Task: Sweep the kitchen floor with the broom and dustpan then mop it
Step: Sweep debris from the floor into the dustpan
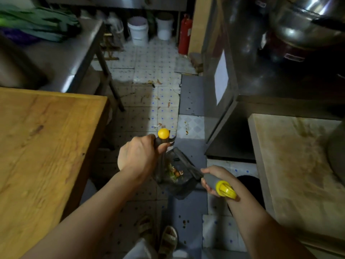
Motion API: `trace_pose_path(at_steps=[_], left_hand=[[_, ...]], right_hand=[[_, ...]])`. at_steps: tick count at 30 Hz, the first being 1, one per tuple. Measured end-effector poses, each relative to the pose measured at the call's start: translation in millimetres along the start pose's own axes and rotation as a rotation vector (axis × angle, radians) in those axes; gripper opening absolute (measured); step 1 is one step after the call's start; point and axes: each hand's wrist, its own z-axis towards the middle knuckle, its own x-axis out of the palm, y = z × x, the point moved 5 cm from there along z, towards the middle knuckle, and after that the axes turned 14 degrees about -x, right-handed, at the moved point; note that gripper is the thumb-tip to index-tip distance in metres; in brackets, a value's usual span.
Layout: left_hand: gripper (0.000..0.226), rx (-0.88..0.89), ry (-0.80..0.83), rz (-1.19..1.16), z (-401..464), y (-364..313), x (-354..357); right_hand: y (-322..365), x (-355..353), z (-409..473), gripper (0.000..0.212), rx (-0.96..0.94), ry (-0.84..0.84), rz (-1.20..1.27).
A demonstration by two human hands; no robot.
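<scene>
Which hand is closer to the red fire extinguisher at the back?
Left. The left hand grips the broom handle farther up the aisle towards the fire extinguisher; the right hand holds the dustpan handle lower down.

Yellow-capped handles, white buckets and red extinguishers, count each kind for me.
Yellow-capped handles: 2, one in the left hand at, one in the right hand at
White buckets: 2
Red extinguishers: 1
Total: 5

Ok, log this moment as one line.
step: sweeping | left hand: grips broom handle | right hand: grips dustpan handle | dustpan: holds scraps | floor: scraps remain
</scene>
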Motion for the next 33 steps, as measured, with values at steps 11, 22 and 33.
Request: trace_pose_path(at_steps=[11, 22, 33], left_hand=[[0.040, -0.112, -0.027, -0.079, 29.0, 60.2, -16.0], [0.036, -0.171, 0.009, -0.139, 34.5, 99.4, -16.6], [0.046, -0.317, -0.016, -0.139, 17.5, 98.3, -18.2]], right_hand=[[37.5, 68.9, 15.8, 0.018, 0.057, 0.061, -0.096], [58.6, 106.7, 51.9, 0.020, 0.066, 0.110, -0.210], [77.6, 113.1, 83.9, 0.018, 0.112, 0.213, -0.375]])
